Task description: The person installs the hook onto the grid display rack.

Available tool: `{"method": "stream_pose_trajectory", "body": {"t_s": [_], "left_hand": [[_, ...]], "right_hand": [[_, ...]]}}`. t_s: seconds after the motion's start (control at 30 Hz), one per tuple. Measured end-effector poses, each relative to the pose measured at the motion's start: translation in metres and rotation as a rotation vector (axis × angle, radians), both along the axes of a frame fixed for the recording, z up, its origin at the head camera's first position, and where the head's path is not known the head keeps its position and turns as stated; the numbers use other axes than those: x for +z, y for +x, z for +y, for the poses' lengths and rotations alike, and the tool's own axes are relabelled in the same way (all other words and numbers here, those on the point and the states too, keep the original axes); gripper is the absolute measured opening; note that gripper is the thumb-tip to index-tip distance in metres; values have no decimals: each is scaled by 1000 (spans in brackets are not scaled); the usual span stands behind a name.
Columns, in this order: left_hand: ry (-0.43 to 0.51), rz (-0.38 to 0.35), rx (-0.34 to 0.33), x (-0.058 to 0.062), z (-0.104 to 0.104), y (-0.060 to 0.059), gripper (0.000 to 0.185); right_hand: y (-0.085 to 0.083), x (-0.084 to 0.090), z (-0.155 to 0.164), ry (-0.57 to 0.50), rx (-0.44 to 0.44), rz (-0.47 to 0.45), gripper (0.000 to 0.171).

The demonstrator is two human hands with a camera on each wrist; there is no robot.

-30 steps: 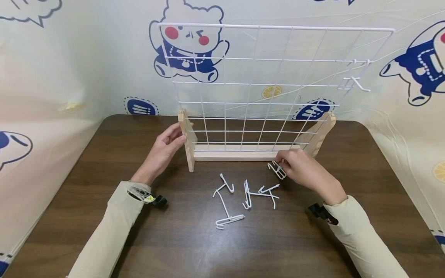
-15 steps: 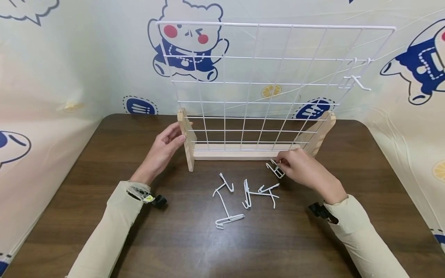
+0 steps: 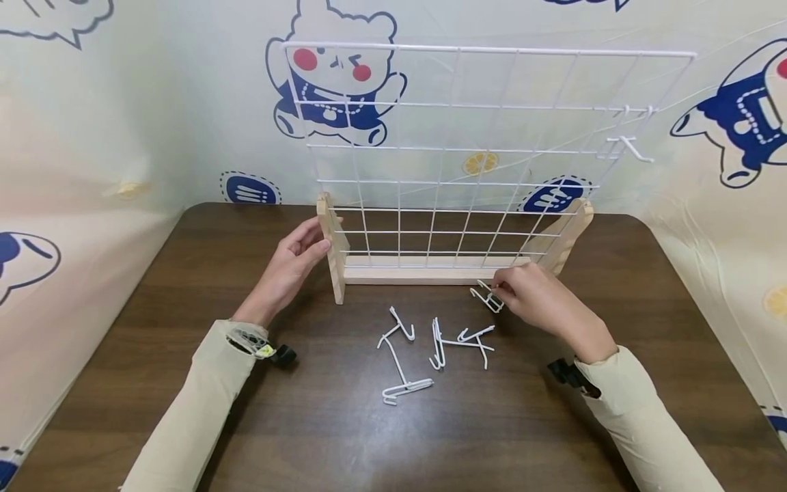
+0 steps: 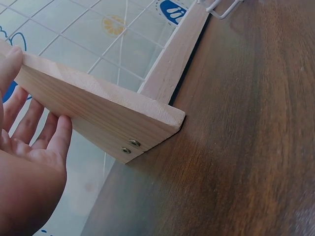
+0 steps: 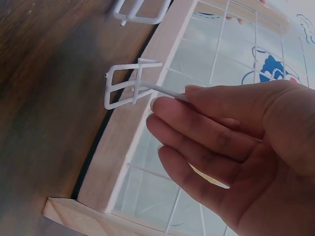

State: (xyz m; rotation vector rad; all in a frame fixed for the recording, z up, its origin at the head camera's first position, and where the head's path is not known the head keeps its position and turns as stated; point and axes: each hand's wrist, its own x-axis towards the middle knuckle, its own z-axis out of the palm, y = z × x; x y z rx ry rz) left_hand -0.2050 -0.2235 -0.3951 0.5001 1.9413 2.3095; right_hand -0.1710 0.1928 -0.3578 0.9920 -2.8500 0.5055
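Note:
A white wire grid panel [image 3: 479, 150] stands upright in a wooden base [image 3: 430, 273] on the dark table. My left hand [image 3: 295, 263] rests with straight fingers against the base's left wooden upright [image 3: 332, 246], seen close in the left wrist view as fingers [image 4: 47, 130] behind the wooden block [image 4: 103, 120]. My right hand [image 3: 529, 294] pinches a white wire hook [image 3: 488, 298] just above the table, in front of the base's right end. In the right wrist view the white hook [image 5: 129, 84] sticks out from the fingertips [image 5: 170, 105]. One hook [image 3: 630, 145] hangs on the grid's upper right.
Several loose white hooks [image 3: 430, 345] lie on the brown table [image 3: 344, 424] in front of the base. Patterned cloth walls [image 3: 92, 137] close in the back and both sides. The right wooden upright [image 3: 568, 236] leans beside my right hand.
My right hand has lifted the hook slightly up and toward the base. The left hand stays on the left upright.

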Motion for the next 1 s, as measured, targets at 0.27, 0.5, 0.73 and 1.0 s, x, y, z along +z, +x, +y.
{"method": "stream_pose_trajectory", "body": {"t_s": [0.27,0.5,0.73,1.0], "left_hand": [[-6,9,-10,-1,3,0,48],[-7,4,6,1,2,1,49],[-9,-12,13,-1,0,2,50],[8,3,-2,0,2,0,49]], "right_hand": [[8,10,2,0,-11,30,11],[13,20,1,-17,5,94,10],[17,28,0,-16,-2,101,8],[21,38,3,-38,-12,108,7]]}}
